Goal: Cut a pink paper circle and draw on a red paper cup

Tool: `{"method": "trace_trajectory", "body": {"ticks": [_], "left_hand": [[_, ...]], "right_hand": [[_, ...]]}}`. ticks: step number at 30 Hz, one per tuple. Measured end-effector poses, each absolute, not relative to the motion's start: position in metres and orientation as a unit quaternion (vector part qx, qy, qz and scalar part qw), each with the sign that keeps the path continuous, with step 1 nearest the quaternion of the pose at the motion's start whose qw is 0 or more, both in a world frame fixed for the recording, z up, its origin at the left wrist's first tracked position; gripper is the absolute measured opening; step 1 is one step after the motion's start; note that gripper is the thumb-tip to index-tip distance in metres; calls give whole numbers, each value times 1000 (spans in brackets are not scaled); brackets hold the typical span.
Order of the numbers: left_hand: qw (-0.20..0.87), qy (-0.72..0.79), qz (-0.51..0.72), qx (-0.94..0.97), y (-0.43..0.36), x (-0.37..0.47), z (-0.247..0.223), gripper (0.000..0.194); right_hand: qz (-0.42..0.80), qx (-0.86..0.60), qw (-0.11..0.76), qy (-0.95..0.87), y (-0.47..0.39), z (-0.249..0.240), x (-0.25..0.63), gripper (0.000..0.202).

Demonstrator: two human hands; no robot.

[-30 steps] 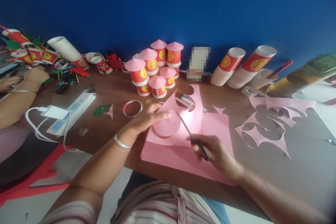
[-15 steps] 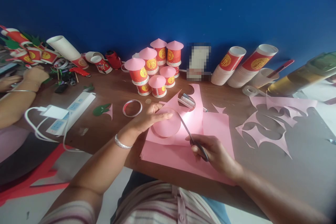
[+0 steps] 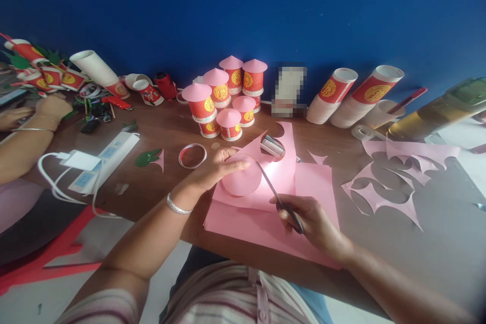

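Note:
My left hand [image 3: 224,167] pinches a round pink paper disc [image 3: 243,182] at its upper left edge, thumb on top. In my right hand [image 3: 304,212] is a pair of scissors [image 3: 270,182], the dark handles inside the fingers and the blades pointing up and left to the disc's right edge. A pink sheet [image 3: 284,157] with rounded cutouts lies behind the disc, and pale sticks [image 3: 272,148] show through one hole. Beneath are stacked pink paper sheets [image 3: 261,233].
Red paper cups with pink cone tops [image 3: 230,124] stand at the back. Stacked cups [image 3: 326,96] lean on the blue wall. Pink scraps [image 3: 387,200] lie to the right. A tape roll [image 3: 192,156] and a power strip [image 3: 104,162] are on the left, near another person's arm [image 3: 26,147].
The disc has turned slightly between my left fingers. The scissors stay at its right edge, and both hands have hardly moved.

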State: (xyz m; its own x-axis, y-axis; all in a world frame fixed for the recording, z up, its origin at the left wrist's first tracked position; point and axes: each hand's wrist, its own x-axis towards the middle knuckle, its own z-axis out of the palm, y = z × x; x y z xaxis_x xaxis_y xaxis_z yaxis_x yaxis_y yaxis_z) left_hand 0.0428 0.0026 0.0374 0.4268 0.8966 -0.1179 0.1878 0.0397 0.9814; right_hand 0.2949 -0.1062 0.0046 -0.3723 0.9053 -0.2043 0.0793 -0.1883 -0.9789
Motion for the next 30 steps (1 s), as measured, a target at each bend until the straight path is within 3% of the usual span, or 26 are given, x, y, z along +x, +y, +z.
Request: {"method": "trace_trajectory", "body": {"ticks": [6, 30], "left_hand": [[565, 443, 269, 642, 5, 40, 34, 36], [556, 440, 289, 643, 5, 43, 38, 25]], "right_hand": [[621, -461, 310, -554, -105, 6, 294, 34], [614, -467, 311, -555, -105, 6, 294, 46]]}}
